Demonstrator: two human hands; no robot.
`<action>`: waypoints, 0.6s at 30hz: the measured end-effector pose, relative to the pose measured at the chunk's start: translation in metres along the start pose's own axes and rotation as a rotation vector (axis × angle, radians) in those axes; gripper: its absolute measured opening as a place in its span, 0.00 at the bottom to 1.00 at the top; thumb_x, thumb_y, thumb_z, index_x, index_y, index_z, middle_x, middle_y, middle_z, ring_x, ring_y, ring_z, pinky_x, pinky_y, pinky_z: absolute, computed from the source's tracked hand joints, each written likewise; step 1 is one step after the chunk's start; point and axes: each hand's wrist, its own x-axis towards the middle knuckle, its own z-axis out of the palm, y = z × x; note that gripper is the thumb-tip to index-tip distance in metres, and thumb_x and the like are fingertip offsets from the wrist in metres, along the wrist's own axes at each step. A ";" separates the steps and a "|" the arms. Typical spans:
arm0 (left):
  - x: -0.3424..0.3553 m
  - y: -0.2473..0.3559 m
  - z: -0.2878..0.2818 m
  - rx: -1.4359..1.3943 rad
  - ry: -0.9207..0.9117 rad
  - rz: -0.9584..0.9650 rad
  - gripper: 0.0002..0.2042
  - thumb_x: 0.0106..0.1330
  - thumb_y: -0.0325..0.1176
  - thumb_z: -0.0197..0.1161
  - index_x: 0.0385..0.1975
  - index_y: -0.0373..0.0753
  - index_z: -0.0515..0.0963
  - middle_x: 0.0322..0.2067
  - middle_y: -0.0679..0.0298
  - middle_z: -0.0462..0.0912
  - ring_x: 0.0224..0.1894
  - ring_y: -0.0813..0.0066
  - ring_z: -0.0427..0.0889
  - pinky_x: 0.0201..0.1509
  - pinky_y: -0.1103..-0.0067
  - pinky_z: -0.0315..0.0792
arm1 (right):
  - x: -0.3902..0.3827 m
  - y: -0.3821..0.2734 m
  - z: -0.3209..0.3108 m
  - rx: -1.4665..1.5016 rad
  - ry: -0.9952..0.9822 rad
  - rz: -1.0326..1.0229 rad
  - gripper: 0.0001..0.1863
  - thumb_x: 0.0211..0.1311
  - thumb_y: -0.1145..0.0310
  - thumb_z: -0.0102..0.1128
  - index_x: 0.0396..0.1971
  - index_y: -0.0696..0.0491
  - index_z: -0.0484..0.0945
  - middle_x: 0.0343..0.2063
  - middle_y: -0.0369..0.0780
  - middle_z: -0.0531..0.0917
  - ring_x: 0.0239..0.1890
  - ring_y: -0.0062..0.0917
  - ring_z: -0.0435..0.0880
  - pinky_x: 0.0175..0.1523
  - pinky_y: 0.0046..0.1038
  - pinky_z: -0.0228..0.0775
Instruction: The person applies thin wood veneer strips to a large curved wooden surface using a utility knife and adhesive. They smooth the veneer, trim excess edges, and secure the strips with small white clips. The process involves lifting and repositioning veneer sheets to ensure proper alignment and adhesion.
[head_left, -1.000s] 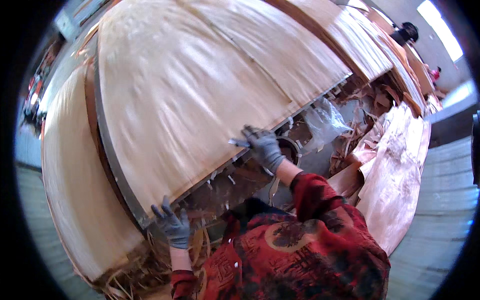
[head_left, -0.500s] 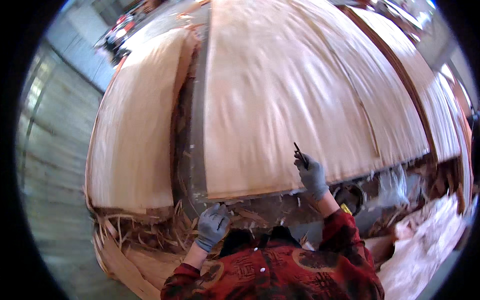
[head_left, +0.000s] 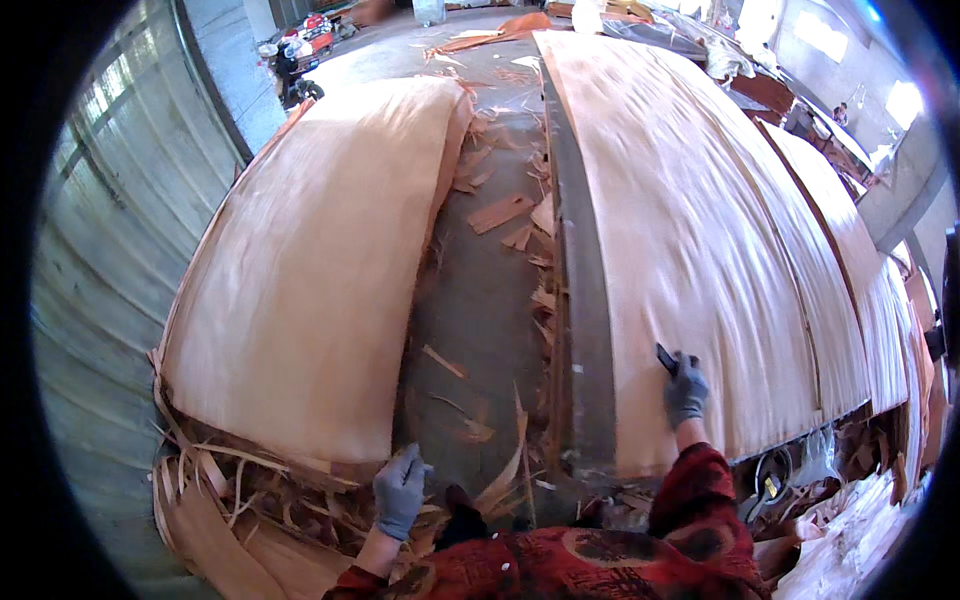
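Observation:
My left hand (head_left: pixel 400 492), in a grey glove, is by the near right corner of the left stack of pale wood veneer sheets (head_left: pixel 310 270). Its fingers are curled together; whether anything thin is between them I cannot make out. My right hand (head_left: pixel 686 388), gloved too, is closed around a slim dark hand tool (head_left: pixel 667 358), whose exact kind is too small to tell. That hand is over the near left part of the larger right veneer stack (head_left: pixel 690 230), whose top sheet is wavy.
A grey floor aisle (head_left: pixel 470 310) strewn with veneer scraps (head_left: pixel 500 213) runs between the stacks. Torn strips (head_left: pixel 300 505) heap up at the near left. A corrugated wall (head_left: pixel 120 300) stands at left, a motorbike (head_left: pixel 292 75) far off. Crumpled pale sheets (head_left: pixel 850 540) lie near right.
The view has swung left, bringing the aisle to the middle. My left hand has gone from beside the right stack's near corner to the left stack's. The right hand still holds the dark tool.

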 end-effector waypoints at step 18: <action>0.284 0.289 -0.023 -0.591 -1.039 1.034 0.11 0.55 0.28 0.55 0.38 0.33 0.74 0.36 0.50 0.76 0.36 0.60 0.78 0.31 0.71 0.74 | 0.019 -0.034 0.000 -0.056 -0.078 0.190 0.19 0.56 0.72 0.53 0.49 0.50 0.72 0.41 0.44 0.77 0.39 0.41 0.78 0.41 0.37 0.71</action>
